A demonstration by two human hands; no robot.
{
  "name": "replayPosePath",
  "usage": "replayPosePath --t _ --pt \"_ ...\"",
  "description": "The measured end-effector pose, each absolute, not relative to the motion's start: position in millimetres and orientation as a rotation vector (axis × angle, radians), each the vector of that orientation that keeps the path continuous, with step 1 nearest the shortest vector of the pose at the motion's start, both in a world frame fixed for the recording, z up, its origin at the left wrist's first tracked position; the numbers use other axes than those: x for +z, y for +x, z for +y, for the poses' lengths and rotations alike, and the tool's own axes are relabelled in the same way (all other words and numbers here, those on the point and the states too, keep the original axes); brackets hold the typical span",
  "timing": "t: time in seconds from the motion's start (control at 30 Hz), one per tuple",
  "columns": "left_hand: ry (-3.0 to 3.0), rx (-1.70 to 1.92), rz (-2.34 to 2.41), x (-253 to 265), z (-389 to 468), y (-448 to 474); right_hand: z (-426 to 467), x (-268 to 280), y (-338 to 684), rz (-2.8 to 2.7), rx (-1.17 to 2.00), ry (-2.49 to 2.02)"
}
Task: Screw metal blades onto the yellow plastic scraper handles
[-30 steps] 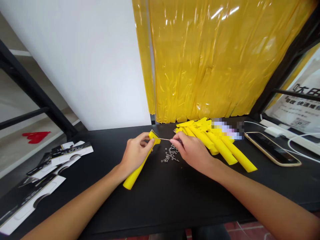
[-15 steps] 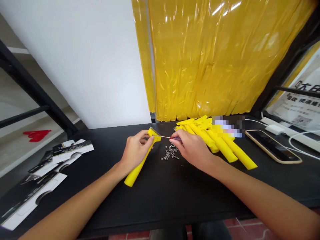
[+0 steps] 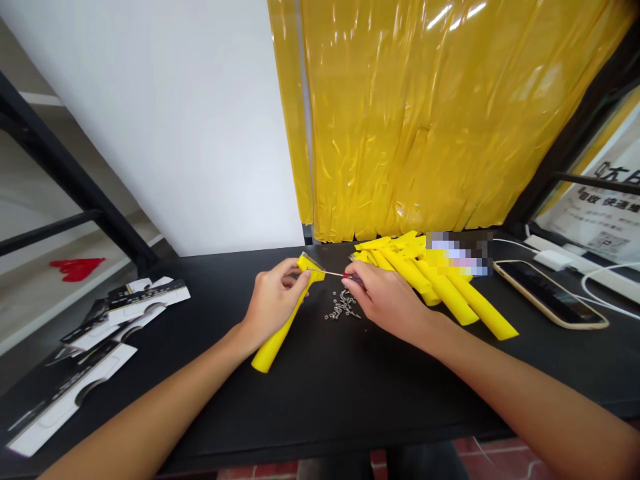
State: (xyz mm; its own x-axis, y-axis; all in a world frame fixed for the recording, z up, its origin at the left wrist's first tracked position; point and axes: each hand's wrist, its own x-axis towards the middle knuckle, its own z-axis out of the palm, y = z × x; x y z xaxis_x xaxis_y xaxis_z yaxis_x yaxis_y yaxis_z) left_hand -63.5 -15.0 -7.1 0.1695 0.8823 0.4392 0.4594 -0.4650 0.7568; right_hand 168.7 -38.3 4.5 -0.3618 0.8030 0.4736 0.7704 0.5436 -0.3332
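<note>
My left hand (image 3: 275,293) is closed around a yellow scraper (image 3: 273,350). Its round handle slants down toward me, and its wide head with a clear or shiny edge points away. In my right hand (image 3: 383,290) is a screwdriver (image 3: 345,275) with a dark and red handle, mostly hidden by the fingers. The thin shaft lies level and reaches leftward to the scraper's head; I cannot tell exactly where its tip sits. Just below, between the hands, small metal screws and nuts (image 3: 343,307) lie scattered on the black table (image 3: 320,393).
Several more yellow scrapers (image 3: 445,293) are piled behind my right hand. Farther right lie a phone (image 3: 550,293), white cables and a power strip (image 3: 585,267). Flat black-and-white cardboard pieces (image 3: 75,393) cover the left side. A yellow plastic curtain (image 3: 400,133) hangs behind.
Both hands keep their grips on the scraper and screwdriver, almost in place. The whole view has shifted slightly, so things appear a little farther right.
</note>
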Motion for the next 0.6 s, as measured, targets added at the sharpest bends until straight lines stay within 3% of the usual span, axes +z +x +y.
replayPosePath --t 0.3,0.6 --pt "1.981 1.293 1.276 -6.0 -18.6 -62.0 -37.9 1.4 169.4 -2.197 0.075 -1.268" --pt "1.932 1.323 1.223 -5.2 -21.0 -61.0 -41.8 11.1 164.8 -2.041 0.520 -1.159"
